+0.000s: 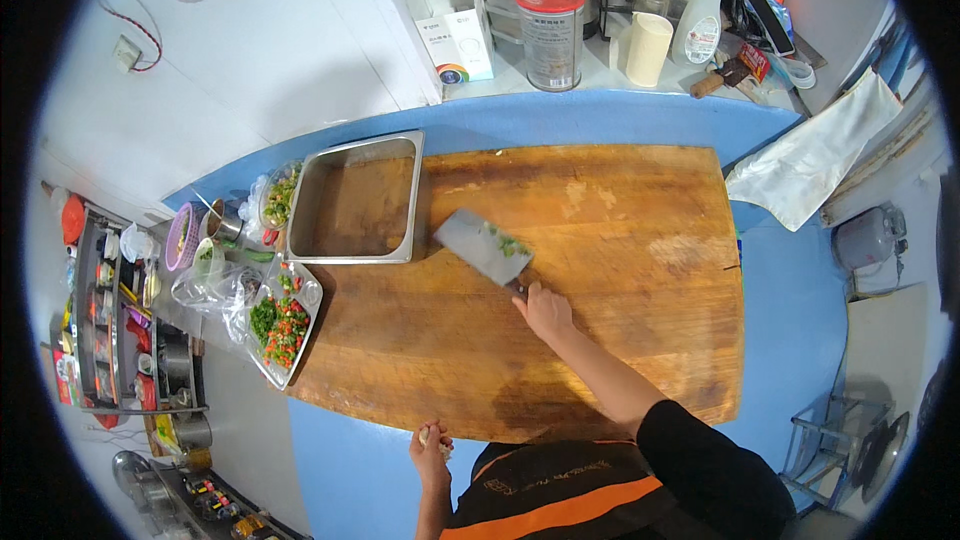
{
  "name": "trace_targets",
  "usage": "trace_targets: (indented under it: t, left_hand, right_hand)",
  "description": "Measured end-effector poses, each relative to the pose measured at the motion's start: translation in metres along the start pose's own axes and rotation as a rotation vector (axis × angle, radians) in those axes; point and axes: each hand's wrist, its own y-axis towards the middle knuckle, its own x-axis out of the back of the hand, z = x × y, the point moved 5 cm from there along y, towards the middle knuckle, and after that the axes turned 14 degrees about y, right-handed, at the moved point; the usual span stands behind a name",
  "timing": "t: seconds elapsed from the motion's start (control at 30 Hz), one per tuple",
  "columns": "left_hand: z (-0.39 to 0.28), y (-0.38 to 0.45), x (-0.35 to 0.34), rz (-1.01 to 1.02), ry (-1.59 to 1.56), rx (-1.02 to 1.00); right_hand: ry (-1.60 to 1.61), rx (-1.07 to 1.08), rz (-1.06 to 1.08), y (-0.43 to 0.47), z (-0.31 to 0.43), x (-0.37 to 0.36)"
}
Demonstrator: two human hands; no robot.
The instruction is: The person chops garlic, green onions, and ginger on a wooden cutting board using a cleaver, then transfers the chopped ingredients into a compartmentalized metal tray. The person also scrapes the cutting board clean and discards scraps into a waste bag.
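Observation:
My right hand [546,312] grips the handle of a Chinese cleaver [480,244] above the wooden chopping board [600,240]. Bits of chopped green cling to its broad blade. Just off the board's near edge, my left hand [430,452] is closed around something small and whitish; the fingers hide most of it. A deep stainless steel pan [416,199] stands at the board's back left. In front of it a metal tray [309,341] carries chopped greens [263,317] and diced red and green peppers [285,345].
A glass bowl of chopped vegetables [279,199], a purple basket [180,238] and plastic bags [217,292] crowd the left. Along the back ledge are a red-lidded can [551,37], a paper roll [649,49] and a spray bottle [701,19]. A white cloth [814,154] hangs at the right.

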Motion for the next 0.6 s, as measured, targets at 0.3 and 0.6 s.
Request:
trace_targets:
  t: [0.3,0.6]
  left_hand:
    - [-0.009,0.036,0.014,0.041,-0.009,0.021]
    - [-0.019,0.071,0.017,0.070,-0.003,-0.009]
  right_hand:
    - [0.110,-0.212,-0.252,0.100,0.020,-0.004]
    - [0.102,-0.388,-0.339,0.084,-0.028,0.013]
